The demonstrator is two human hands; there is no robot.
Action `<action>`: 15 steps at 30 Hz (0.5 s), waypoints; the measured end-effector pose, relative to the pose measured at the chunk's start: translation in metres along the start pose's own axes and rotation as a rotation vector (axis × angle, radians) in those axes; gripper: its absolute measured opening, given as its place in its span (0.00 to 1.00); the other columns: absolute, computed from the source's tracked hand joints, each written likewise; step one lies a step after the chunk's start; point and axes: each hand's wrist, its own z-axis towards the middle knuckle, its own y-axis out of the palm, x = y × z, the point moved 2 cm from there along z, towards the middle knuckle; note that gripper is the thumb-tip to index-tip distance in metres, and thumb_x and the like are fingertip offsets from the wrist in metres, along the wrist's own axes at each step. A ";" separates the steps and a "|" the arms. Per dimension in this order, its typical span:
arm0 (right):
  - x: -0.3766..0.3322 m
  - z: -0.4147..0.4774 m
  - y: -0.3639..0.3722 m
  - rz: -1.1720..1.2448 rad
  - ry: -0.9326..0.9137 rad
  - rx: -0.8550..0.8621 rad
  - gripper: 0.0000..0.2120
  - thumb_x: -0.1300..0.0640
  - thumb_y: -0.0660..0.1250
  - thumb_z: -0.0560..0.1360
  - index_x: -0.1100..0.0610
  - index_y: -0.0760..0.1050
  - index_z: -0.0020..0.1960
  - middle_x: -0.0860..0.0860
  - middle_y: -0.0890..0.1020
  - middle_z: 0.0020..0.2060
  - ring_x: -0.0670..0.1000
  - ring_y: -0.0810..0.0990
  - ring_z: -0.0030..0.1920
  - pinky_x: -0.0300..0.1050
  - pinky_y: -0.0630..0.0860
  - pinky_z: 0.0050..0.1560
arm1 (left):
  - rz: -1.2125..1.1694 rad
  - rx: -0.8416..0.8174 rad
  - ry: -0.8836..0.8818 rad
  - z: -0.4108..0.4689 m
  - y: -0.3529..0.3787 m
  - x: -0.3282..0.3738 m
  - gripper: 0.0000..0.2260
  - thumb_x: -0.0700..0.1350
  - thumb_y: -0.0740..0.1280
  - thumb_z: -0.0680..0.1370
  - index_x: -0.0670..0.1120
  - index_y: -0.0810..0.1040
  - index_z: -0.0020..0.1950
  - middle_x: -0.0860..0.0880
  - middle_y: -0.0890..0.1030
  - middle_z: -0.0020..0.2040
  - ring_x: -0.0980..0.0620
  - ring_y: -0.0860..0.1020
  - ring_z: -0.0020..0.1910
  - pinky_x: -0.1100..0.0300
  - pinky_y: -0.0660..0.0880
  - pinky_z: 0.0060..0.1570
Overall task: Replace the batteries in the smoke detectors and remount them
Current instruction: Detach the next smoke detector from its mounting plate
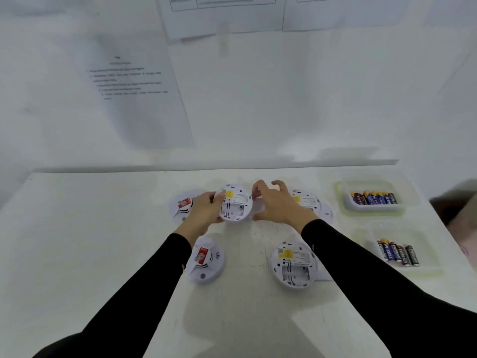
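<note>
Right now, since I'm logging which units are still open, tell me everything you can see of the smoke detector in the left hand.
The smoke detector is a round white disc, plastic by its look, held tilted with its back towards the camera. The back shows a yellow label, small print beside it and a rectangular battery bay that looks empty. The left hand grips its left edge; the right hand curls its fingers round the right edge.
</note>
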 end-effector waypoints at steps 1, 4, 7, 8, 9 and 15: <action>0.000 0.001 0.001 -0.024 0.002 -0.003 0.30 0.45 0.75 0.66 0.52 0.61 0.59 0.46 0.79 0.56 0.49 0.78 0.59 0.47 0.44 0.71 | 0.030 0.006 0.010 0.002 0.002 -0.001 0.14 0.49 0.60 0.84 0.40 0.76 0.60 0.41 0.81 0.54 0.45 0.81 0.49 0.58 0.80 0.40; -0.003 0.001 0.003 -0.130 0.001 0.003 0.30 0.43 0.73 0.67 0.53 0.62 0.60 0.47 0.79 0.55 0.49 0.77 0.60 0.51 0.43 0.71 | 0.054 0.020 0.021 0.006 0.006 -0.005 0.13 0.48 0.60 0.84 0.41 0.77 0.59 0.43 0.81 0.52 0.46 0.81 0.48 0.55 0.80 0.43; -0.001 -0.003 0.004 -0.113 0.006 0.034 0.33 0.41 0.74 0.66 0.53 0.61 0.60 0.47 0.78 0.58 0.48 0.75 0.63 0.51 0.43 0.71 | 0.100 0.065 0.018 0.012 0.006 -0.010 0.14 0.49 0.62 0.83 0.40 0.78 0.59 0.44 0.81 0.51 0.46 0.81 0.49 0.51 0.81 0.48; 0.000 -0.005 0.004 -0.083 0.004 0.050 0.34 0.40 0.74 0.65 0.52 0.60 0.61 0.46 0.77 0.60 0.47 0.75 0.64 0.50 0.43 0.71 | 0.182 0.085 0.061 0.014 0.005 -0.010 0.15 0.51 0.63 0.82 0.40 0.78 0.58 0.44 0.82 0.50 0.46 0.81 0.49 0.52 0.81 0.48; 0.000 -0.007 0.004 -0.048 0.002 0.062 0.36 0.39 0.74 0.64 0.52 0.60 0.62 0.45 0.76 0.63 0.45 0.74 0.65 0.49 0.42 0.71 | 0.299 0.104 0.130 0.016 0.004 -0.010 0.16 0.52 0.63 0.82 0.40 0.79 0.56 0.45 0.82 0.48 0.47 0.80 0.47 0.55 0.79 0.44; -0.005 -0.009 0.007 0.093 -0.001 0.083 0.42 0.35 0.73 0.64 0.48 0.57 0.69 0.41 0.71 0.68 0.39 0.67 0.70 0.49 0.42 0.72 | 0.687 0.157 0.335 0.018 -0.002 -0.006 0.18 0.54 0.64 0.81 0.38 0.81 0.49 0.41 0.83 0.46 0.44 0.80 0.46 0.54 0.72 0.45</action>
